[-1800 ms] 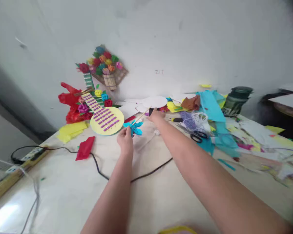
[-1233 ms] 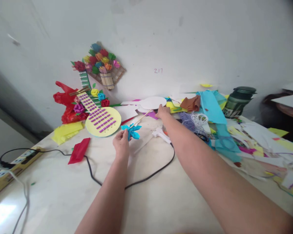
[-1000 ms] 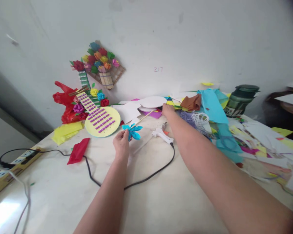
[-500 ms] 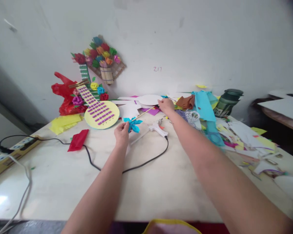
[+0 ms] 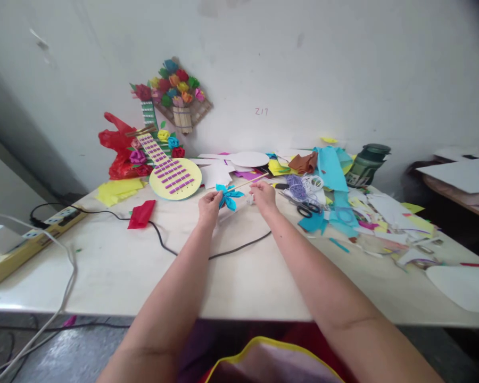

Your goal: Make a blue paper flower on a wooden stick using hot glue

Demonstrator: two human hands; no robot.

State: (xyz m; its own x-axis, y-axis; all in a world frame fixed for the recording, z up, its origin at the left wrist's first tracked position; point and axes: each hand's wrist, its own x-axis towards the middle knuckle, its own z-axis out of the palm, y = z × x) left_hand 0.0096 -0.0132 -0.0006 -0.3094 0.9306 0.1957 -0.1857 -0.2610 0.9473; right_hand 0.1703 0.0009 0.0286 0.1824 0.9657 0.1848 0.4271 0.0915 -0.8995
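My left hand (image 5: 209,206) is closed on a blue crepe-paper flower (image 5: 228,198) with pointed petals spread out. A thin wooden stick (image 5: 247,183) runs from the flower toward the upper right, above my right hand. My right hand (image 5: 264,198) is just right of the flower, fingertips pinched together; what they hold, if anything, is too small to make out. Behind and below that hand the white glue gun is mostly hidden, and its black cord (image 5: 239,246) loops across the table under my forearms.
A yellow paper guitar (image 5: 175,178) and red crepe paper (image 5: 141,214) are on the left, near a power strip (image 5: 8,263). Scissors (image 5: 305,206), purple yarn (image 5: 297,187), blue paper (image 5: 331,167) and a dark green bottle (image 5: 368,166) stand or lie right. Paper scraps (image 5: 395,218) spread beyond.
My right hand has drawn back from the papers by the wall to beside the flower, now covering the glue gun. My left hand keeps hold of the flower. The view has shifted.
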